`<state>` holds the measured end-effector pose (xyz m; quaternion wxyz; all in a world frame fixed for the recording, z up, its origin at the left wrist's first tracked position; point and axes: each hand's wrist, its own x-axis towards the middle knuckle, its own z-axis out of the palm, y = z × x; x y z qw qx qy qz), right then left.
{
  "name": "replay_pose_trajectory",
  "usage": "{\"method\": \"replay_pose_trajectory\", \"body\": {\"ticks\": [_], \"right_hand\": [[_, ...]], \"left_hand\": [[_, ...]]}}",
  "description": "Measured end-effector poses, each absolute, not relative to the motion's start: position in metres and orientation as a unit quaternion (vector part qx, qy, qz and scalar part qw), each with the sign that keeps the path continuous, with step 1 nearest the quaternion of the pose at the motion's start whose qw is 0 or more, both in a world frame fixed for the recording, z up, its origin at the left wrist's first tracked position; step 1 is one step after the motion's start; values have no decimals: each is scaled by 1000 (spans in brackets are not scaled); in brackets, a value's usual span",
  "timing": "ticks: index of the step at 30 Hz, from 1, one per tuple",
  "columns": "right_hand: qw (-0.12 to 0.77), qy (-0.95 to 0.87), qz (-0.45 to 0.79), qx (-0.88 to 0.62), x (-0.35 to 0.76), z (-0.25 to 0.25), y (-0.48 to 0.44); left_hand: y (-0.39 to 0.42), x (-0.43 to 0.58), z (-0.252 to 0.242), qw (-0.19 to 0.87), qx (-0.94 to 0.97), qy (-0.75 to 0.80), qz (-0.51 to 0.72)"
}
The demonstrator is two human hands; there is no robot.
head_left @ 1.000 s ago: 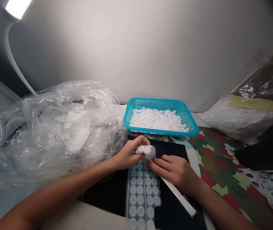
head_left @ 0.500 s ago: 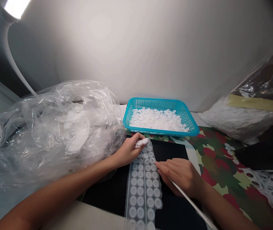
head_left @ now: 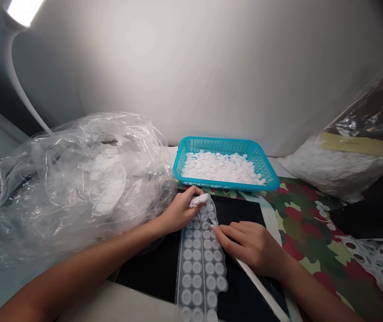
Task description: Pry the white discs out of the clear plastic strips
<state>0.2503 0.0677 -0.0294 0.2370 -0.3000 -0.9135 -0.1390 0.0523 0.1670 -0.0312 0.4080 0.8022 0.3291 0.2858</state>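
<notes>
A translucent sheet of round white pads (head_left: 200,268) lies lengthwise on a black mat (head_left: 147,273), in several rows. My left hand (head_left: 180,212) pinches the curled far end of this sheet between thumb and fingers. My right hand (head_left: 248,248) rests on the mat with its fingertips at the sheet's right edge. From under that hand, a narrow white strip (head_left: 261,290) runs down toward the lower right. I cannot tell whether the right hand grips the sheet or the strip.
A turquoise plastic basket (head_left: 225,144) of white discs stands just beyond the mat. A crumpled clear bag (head_left: 70,179) lies to the left, and a filled bag (head_left: 339,170) to the right. Perforated white sheet waste (head_left: 379,264) lies on a patterned mat (head_left: 312,232).
The bunched end of the sheet has opened out and lies flatter, with my left hand now at its far tip. My right hand has moved right, and the white strip has shifted with it.
</notes>
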Motion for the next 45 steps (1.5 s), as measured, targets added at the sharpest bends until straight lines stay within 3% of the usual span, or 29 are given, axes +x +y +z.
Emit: {"method": "replay_pose_trajectory", "body": {"ticks": [24,30,39,45], "right_hand": [[217,-886,-161,-376,249,-34,75],[220,-891,-153,-366,252,-36,73],[330,-883,-19,-332,251,-43,67],[395,-860,-3,-324,246,-39,63]], "left_hand": [[162,51,-23,474,770,291,314],[164,51,-27,421,787,334,305],[168,52,-33,396,787,358,309],[167,52,-31,395,791,358,299]]}}
